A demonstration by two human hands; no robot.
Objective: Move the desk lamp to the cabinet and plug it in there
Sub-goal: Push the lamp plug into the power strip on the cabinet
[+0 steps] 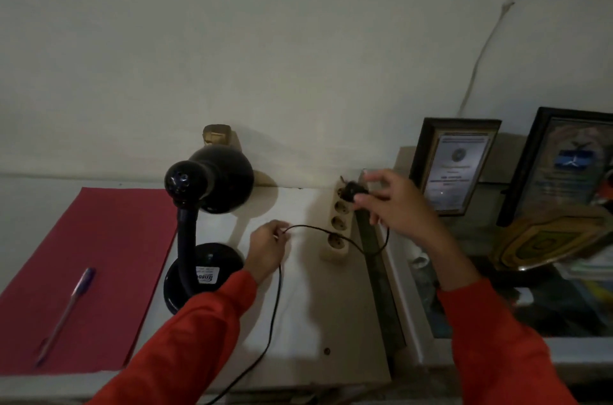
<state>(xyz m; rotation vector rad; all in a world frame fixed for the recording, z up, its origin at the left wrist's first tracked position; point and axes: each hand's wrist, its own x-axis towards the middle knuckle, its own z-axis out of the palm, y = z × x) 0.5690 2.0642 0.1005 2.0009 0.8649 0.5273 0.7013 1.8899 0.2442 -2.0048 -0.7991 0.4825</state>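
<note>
A black desk lamp (205, 205) with a round base and a gooseneck stands on the white cabinet top (308, 321), its shade turned toward the wall. Its thin black cord (275, 305) runs from the front edge up to my left hand (267, 247), which pinches it, then loops right to the black plug (354, 191). My right hand (394, 205) holds that plug at the top socket of a beige power strip (338, 232) lying against the wall. I cannot tell whether the plug's pins are seated.
A red folder (99, 272) with a purple pen (66, 311) lies left of the lamp. To the right, a lower shelf holds framed certificates (454, 166), a plaque (557, 235) and other items. A thin cable (484, 49) runs up the wall.
</note>
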